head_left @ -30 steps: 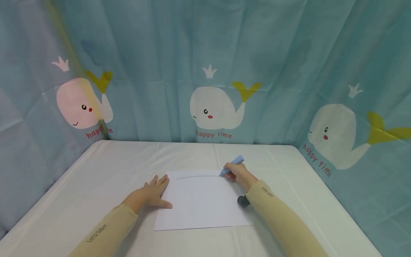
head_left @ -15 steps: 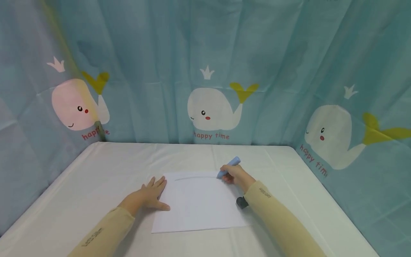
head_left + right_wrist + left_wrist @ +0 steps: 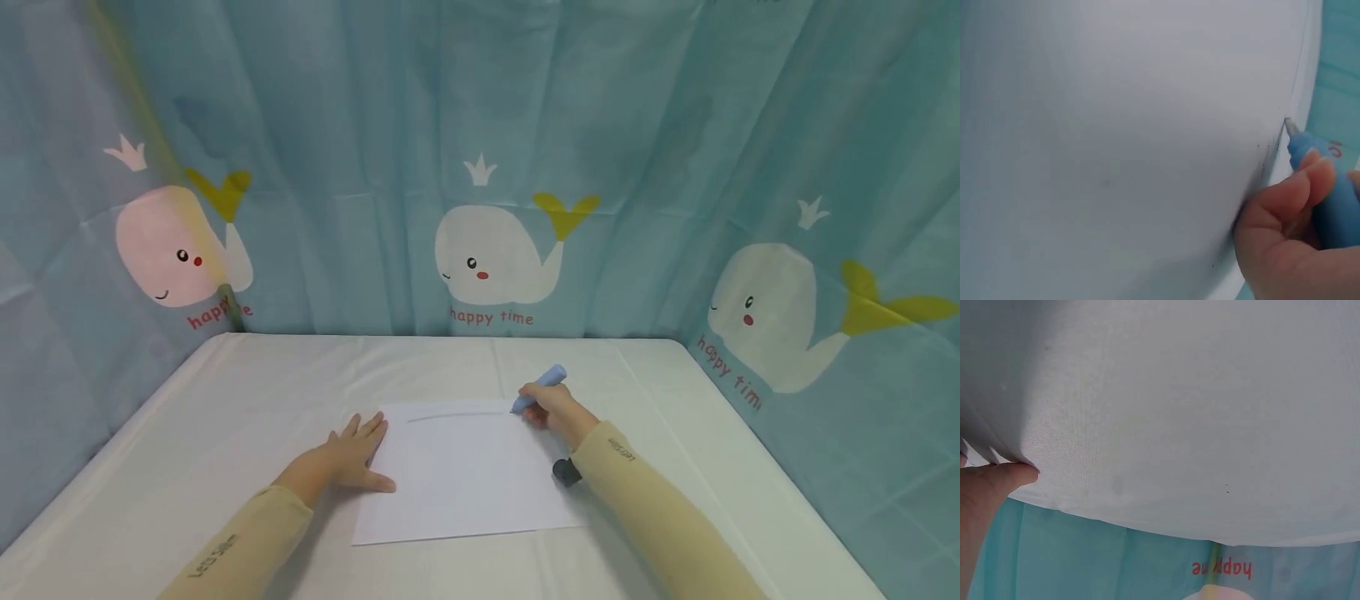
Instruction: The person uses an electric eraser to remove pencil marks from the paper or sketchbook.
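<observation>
- Gripping a blue marker (image 3: 542, 386), the right hand (image 3: 551, 408) had its fingers (image 3: 1285, 206) curled round the barrel, tip touching the sheet of paper (image 3: 465, 475) at its far right corner, where a faint grey line (image 3: 457, 413) ended.
- Tilted away from the person, the marker looked thick and light blue, with a grey tip (image 3: 1289, 127) that seemed set for drawing.
- Running along the paper's far edge, the line was thin and slightly curved.
- Lying flat with fingers spread, the left hand (image 3: 352, 454) pressed the paper's left edge, probably to keep it from sliding.
- The white sheet lay near the middle of the white-covered table (image 3: 225, 400).
- A small dark object (image 3: 566, 472), perhaps the cap, sat at the paper's right edge beside the right sleeve (image 3: 645, 517).
- A teal whale-print curtain (image 3: 495, 258) hung round the table.
</observation>
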